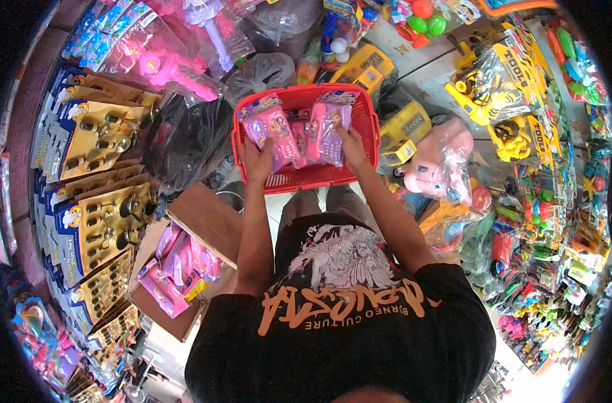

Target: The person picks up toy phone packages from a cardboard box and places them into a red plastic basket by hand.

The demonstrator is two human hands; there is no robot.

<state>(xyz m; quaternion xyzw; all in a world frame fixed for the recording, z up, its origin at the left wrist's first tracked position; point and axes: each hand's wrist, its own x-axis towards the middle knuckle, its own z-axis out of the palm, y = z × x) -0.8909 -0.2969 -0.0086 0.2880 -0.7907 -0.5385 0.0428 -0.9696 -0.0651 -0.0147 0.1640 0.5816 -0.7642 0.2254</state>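
Bagged toys (pixel 168 67) and carded sets (pixel 107 225) are crowded around the edges of the frame. At upper centre, the left pack (pixel 273 131) is gripped by the left hand (pixel 253 162), thumb laid over its edge; the right pack (pixel 333 124) is gripped likewise by the right hand (pixel 354 151). The other fingers are mostly hidden. Both packs are held within the outline of the red basket (pixel 306 177). Yellow trucks (pixel 404 131) are seen just right of it; at left below centre, pink packages (pixel 178 265) are contained in an open box (pixel 208 218).
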